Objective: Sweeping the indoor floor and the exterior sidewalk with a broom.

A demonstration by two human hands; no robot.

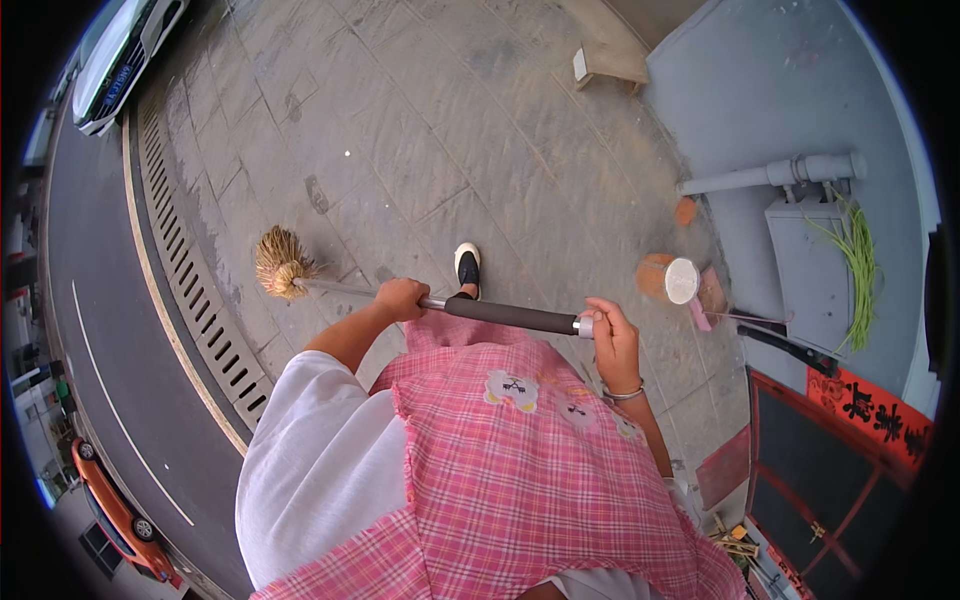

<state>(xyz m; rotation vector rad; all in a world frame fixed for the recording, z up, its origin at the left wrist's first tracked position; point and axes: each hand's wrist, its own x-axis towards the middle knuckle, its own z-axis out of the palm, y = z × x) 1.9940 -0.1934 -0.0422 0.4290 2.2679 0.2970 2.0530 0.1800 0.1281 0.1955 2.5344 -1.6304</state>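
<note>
A broom with a straw head [283,264] and a metal pole [341,287] lies across the view in front of me. Its head rests on the paving to the left, beside a slotted drain. My left hand [403,300] is closed around the pole, just short of the dark foam grip [514,315]. At the other end, my right hand [616,341] has its fingers around the grey end cap [585,326]; a bracelet circles that wrist. A dark shoe with a pale toe [468,268] shows just beyond the pole. The pink plaid apron [517,465] covers my front.
A slotted drain [196,292] and kerb border the road [112,315] at left, with a white car [124,64] and an orange car [120,510]. At right, a white-topped container [682,280], a grey wall box [814,270] and a pipe [772,175] line the wall.
</note>
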